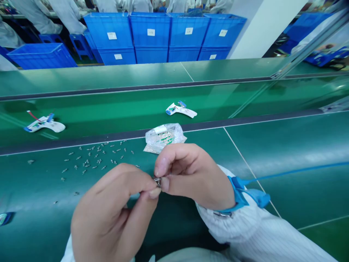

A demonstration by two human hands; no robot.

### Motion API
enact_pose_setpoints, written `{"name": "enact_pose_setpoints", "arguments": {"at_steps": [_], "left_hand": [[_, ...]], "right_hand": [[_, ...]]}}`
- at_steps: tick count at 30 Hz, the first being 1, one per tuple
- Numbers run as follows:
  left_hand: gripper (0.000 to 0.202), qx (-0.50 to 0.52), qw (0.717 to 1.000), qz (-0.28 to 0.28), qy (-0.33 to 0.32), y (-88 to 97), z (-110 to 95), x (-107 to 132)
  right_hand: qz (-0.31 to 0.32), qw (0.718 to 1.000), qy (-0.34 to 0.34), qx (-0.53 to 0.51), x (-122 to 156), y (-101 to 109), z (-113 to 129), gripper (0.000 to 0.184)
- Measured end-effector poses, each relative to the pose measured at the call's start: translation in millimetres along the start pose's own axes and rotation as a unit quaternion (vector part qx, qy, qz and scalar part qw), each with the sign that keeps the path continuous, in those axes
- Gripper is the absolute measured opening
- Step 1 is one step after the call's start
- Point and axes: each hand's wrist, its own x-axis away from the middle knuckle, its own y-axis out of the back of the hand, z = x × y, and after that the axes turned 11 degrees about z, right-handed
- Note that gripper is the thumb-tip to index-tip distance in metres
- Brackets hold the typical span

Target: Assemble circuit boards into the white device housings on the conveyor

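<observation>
From my remote seat I saw a green conveyor belt [272, 153] carrying a clear plastic bag [163, 137] and scattered metal pieces [92, 158]. My view showed the left hand [109, 214] and right hand [193, 178] clenched together, fingertips pinching a small metal fitting [157, 182] above the belt, probably threaded, though it was mostly hidden.

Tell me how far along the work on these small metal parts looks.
Done: many small metal parts lie spread on the green conveyor belt. In hand: one metal part pinched between the left hand and right hand. Remaining: a clear plastic bag holds more pieces.
</observation>
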Motion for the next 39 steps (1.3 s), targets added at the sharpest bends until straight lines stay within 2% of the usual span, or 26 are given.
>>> {"name": "enact_pose_setpoints", "arguments": {"at_steps": [7,12,24,32,39], "left_hand": [[0.015,0.001,1.0,0.024,-0.017,1.3,3.5,-2.0],[0.015,-0.006,1.0,0.018,-0.016,-0.9,4.4,0.8],[0.014,0.018,1.0,0.025,-0.007,-2.9,3.2,1.3],[0.014,0.025,0.999,0.022,-0.001,-2.7,3.2,4.0],[0.015,0.041,0.999,0.023,0.0,-1.5,4.6,6.7]], "right_hand": [[0.023,0.994,-0.039,-0.101,-0.3,3.2,-1.1,0.021],[0.023,0.988,-0.05,-0.143,-0.3,3.5,0.3,0.024],[0.039,0.983,-0.04,-0.174,-2.4,3.8,-2.0,0.026],[0.052,0.989,-0.01,-0.139,-3.7,5.4,-3.8,0.025],[0.055,0.988,-0.042,-0.137,-2.4,5.7,-3.3,0.025]]}}
